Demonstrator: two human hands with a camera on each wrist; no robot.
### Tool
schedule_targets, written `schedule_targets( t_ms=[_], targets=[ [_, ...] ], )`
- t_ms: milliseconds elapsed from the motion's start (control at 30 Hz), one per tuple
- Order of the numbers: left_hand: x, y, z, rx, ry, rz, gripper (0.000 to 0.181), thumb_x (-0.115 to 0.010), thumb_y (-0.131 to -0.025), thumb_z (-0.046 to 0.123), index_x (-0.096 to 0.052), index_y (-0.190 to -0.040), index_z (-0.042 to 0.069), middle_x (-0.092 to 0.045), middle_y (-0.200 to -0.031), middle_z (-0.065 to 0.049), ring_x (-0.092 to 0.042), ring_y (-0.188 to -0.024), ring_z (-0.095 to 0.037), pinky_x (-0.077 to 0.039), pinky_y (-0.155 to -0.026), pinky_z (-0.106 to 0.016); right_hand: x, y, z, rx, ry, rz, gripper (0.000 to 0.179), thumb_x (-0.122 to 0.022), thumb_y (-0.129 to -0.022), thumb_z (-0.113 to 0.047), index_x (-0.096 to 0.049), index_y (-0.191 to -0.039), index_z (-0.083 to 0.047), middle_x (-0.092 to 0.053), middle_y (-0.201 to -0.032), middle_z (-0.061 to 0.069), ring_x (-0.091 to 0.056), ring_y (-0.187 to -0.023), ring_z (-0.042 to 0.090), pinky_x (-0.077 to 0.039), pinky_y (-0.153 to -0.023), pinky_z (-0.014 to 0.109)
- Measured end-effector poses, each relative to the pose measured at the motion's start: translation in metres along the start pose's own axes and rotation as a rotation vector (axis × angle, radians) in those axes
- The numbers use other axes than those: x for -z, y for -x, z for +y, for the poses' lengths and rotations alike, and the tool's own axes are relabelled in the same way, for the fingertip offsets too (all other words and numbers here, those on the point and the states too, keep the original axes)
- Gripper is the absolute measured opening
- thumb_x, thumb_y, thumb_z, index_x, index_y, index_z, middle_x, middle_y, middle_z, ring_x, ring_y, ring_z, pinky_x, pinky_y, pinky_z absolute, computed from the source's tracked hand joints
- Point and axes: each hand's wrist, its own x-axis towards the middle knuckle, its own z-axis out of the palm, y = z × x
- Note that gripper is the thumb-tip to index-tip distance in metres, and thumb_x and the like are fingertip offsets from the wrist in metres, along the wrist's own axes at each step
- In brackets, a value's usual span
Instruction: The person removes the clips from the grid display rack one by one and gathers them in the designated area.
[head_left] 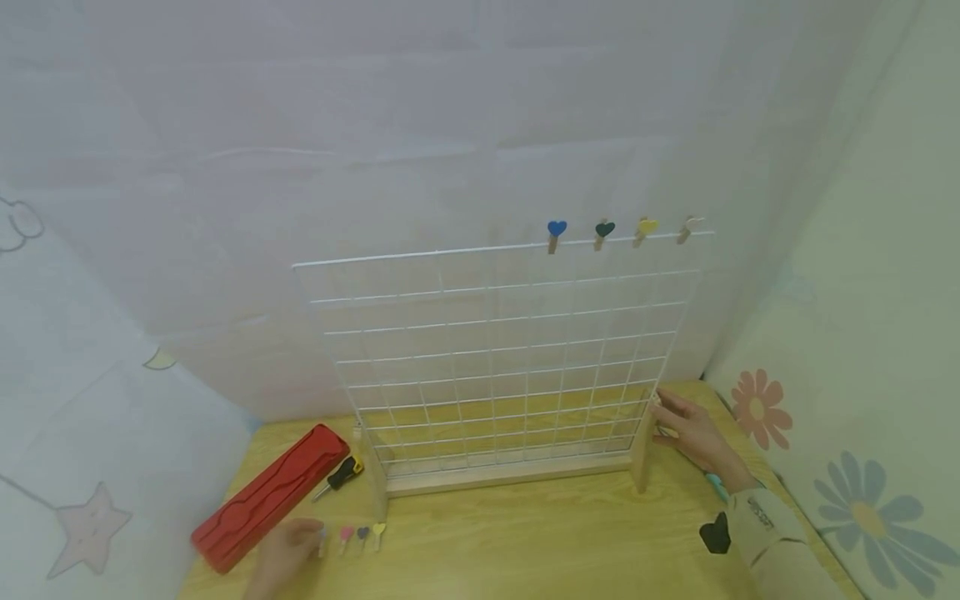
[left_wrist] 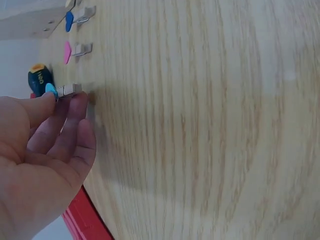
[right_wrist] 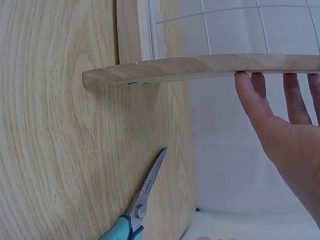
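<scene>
My left hand [head_left: 283, 552] is low at the left, by the table. Its thumb and fingertips pinch a small wooden clothespin [left_wrist: 71, 90] with a light blue heart. Beside it lie clothespins with a pink heart [head_left: 346, 534], a dark blue heart [head_left: 363, 532] and a yellow heart [head_left: 378, 531]. A white wire grid [head_left: 438, 252] stands in a wooden base; clothespins with blue [head_left: 557, 228], dark green [head_left: 604, 229], yellow [head_left: 647, 227] and whitish [head_left: 693, 224] tops sit along its top right. My right hand [head_left: 696, 433] touches the right wooden upright [right_wrist: 175, 69] with extended fingertips.
A red molded case [head_left: 273, 496] lies at the left, with a black-and-yellow screwdriver [head_left: 342, 473] between it and the stand. Teal-handled scissors [right_wrist: 141, 205] rest right of the upright. A black angular piece [head_left: 715, 533] is near the right sleeve. Patterned sheets hang around the table.
</scene>
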Motion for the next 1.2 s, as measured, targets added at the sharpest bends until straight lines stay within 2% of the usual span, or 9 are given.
schedule_targets(
  t_ms=[167,267,400,500,600,733,867,1033,1200],
  targets=[
    [-0.007,-0.001,0.001,-0.026,-0.060,0.019,0.020,-0.066,-0.090,0.015,-0.070,-0.098,-0.002,-0.069,-0.079,-0.003,-0.062,-0.068,-0.012,-0.048,-0.062,-0.028,0.000,-0.002,0.002,0.001,0.011,-0.002,0.071,-0.048,-0.102,-0.025,-0.005,-0.152,0.001,-0.010,-0.153,0.029,-0.050,-0.110,0.000,-0.041,-0.099,0.054],
    [-0.008,-0.003,0.000,-0.064,-0.101,0.027,0.017,-0.067,-0.088,0.015,-0.070,-0.094,0.000,-0.067,-0.076,0.000,-0.060,-0.066,-0.011,-0.047,-0.063,-0.029,0.001,-0.003,0.002,0.005,0.010,-0.002,0.070,-0.048,-0.102,-0.025,-0.005,-0.152,0.001,-0.010,-0.153,0.029,-0.050,-0.112,0.003,-0.039,-0.100,0.055],
    [-0.009,-0.005,-0.001,-0.064,-0.136,0.021,0.013,-0.067,-0.087,0.014,-0.071,-0.092,0.003,-0.064,-0.072,0.003,-0.056,-0.065,-0.009,-0.045,-0.063,-0.029,0.002,-0.003,0.002,-0.002,0.009,0.003,0.070,-0.048,-0.102,-0.025,-0.005,-0.152,0.000,-0.009,-0.154,0.029,-0.049,-0.113,0.003,-0.037,-0.101,0.057],
    [-0.009,-0.007,-0.001,-0.051,-0.125,0.002,0.012,-0.066,-0.087,0.012,-0.072,-0.092,0.003,-0.064,-0.070,0.003,-0.056,-0.065,-0.010,-0.045,-0.061,-0.029,0.001,-0.002,0.001,-0.005,0.012,0.008,0.070,-0.048,-0.102,-0.025,-0.006,-0.152,0.000,-0.010,-0.153,0.029,-0.048,-0.120,0.014,-0.040,-0.100,0.053],
    [-0.009,-0.008,-0.001,-0.048,-0.119,-0.015,0.011,-0.067,-0.086,0.010,-0.073,-0.092,0.003,-0.067,-0.074,0.000,-0.057,-0.066,-0.012,-0.047,-0.060,-0.030,0.000,-0.002,0.000,-0.005,0.020,0.012,0.071,-0.049,-0.102,-0.025,-0.006,-0.152,0.000,-0.012,-0.153,0.030,-0.041,-0.128,0.031,-0.043,-0.098,0.050],
    [-0.010,-0.008,0.000,-0.055,-0.143,-0.028,0.010,-0.068,-0.085,0.009,-0.074,-0.091,0.004,-0.069,-0.078,-0.002,-0.059,-0.067,-0.013,-0.048,-0.061,-0.032,0.000,-0.003,0.000,-0.001,0.032,0.016,0.070,-0.049,-0.102,-0.026,-0.007,-0.152,0.000,-0.016,-0.152,0.029,-0.037,-0.130,0.040,-0.043,-0.098,0.051],
    [-0.009,-0.008,0.003,-0.060,-0.164,-0.030,0.010,-0.067,-0.085,0.008,-0.073,-0.090,0.003,-0.069,-0.079,-0.003,-0.060,-0.071,-0.014,-0.050,-0.065,-0.035,0.001,-0.005,0.001,0.003,0.038,0.015,0.071,-0.050,-0.102,-0.027,-0.008,-0.152,0.000,-0.017,-0.152,0.029,-0.039,-0.128,0.037,-0.045,-0.097,0.049],
    [-0.008,-0.009,0.005,-0.043,-0.169,-0.043,0.012,-0.065,-0.086,0.008,-0.072,-0.093,0.000,-0.069,-0.082,-0.005,-0.061,-0.075,-0.016,-0.050,-0.068,-0.037,0.002,-0.002,0.001,-0.011,0.046,0.020,0.071,-0.049,-0.102,-0.027,-0.006,-0.152,-0.001,-0.010,-0.154,0.029,-0.041,-0.127,0.025,-0.045,-0.097,0.048],
    [-0.010,-0.011,0.002,-0.054,-0.187,-0.042,0.014,-0.065,-0.087,0.008,-0.072,-0.095,-0.001,-0.071,-0.087,-0.009,-0.064,-0.084,-0.025,-0.051,-0.073,-0.042,0.002,-0.001,0.001,-0.020,0.058,0.028,0.070,-0.047,-0.102,-0.027,-0.005,-0.153,-0.002,-0.007,-0.155,0.028,-0.034,-0.132,0.034,-0.042,-0.098,0.051]
  ],
)
